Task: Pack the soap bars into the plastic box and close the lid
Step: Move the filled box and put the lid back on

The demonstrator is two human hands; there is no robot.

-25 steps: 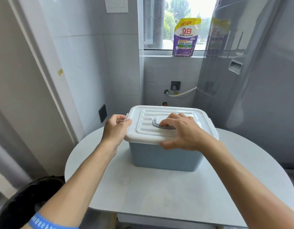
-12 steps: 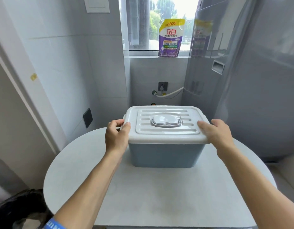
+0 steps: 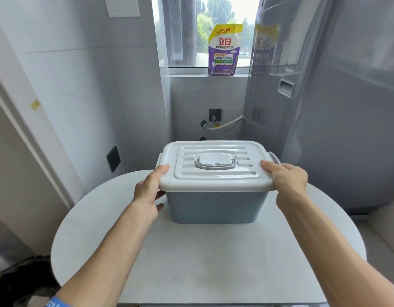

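Note:
A blue plastic box (image 3: 216,207) stands on a round white table (image 3: 191,262), with its white ribbed lid (image 3: 216,171) lying flat on top and a grey handle folded down in the lid's middle. My left hand (image 3: 149,191) grips the lid's left edge, thumb on top and fingers under the rim. At the right edge my right hand (image 3: 284,180) holds the lid the same way, over the side latch. No soap bars are in sight; the inside of the box is hidden.
A purple and yellow detergent pouch (image 3: 224,49) stands on the window sill behind. A tall grey appliance (image 3: 335,107) rises close on the right, a tiled wall on the left. A dark bin (image 3: 21,282) sits low left of the table.
My right hand has left the lid's handle and moved to the lid's right edge. My left hand has stayed at the left edge. The view has shifted so that the box is centred.

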